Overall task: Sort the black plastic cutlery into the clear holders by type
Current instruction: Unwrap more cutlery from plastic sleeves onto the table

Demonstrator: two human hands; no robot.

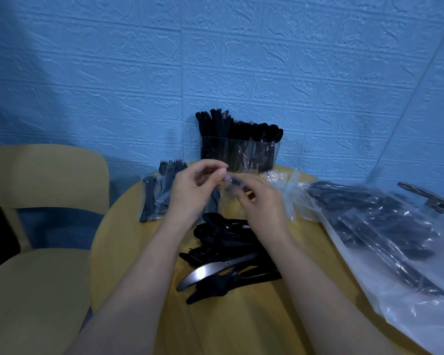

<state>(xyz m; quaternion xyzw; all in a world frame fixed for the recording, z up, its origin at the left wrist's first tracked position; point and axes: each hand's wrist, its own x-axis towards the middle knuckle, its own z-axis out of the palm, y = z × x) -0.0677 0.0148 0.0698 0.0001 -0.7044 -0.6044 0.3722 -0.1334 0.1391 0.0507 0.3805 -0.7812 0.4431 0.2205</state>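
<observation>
Both my hands are up over the middle of the round yellow table (139, 252), working on a small clear wrapped cutlery packet (232, 185) w/ something black inside; it's blurred so I can't tell which pieces. My left hand (192, 190) pinches the packet's top edge btwn thumb and forefinger, other fingers curled loosely. My right hand (262, 201) grips the packet from the other side, fingers curled round it. At the back of the table, against the blue textured wall (318, 73), stands the clear holder (239, 156) w/ three compartments: knives (210, 124) at left, forks (242, 128) in the middle, spoons (268, 133) at right, all upright. Below my hands lies a loose pile of black cutlery (228, 257), spoons at its far end, forks in the middle, knives nearest me. Left of my left hand are more wrapped packets (155, 196) lying flat. On the right a big clear plastic bag (382, 239) holds more black cutlery. A yellow chair (36, 201) sits left of the table
</observation>
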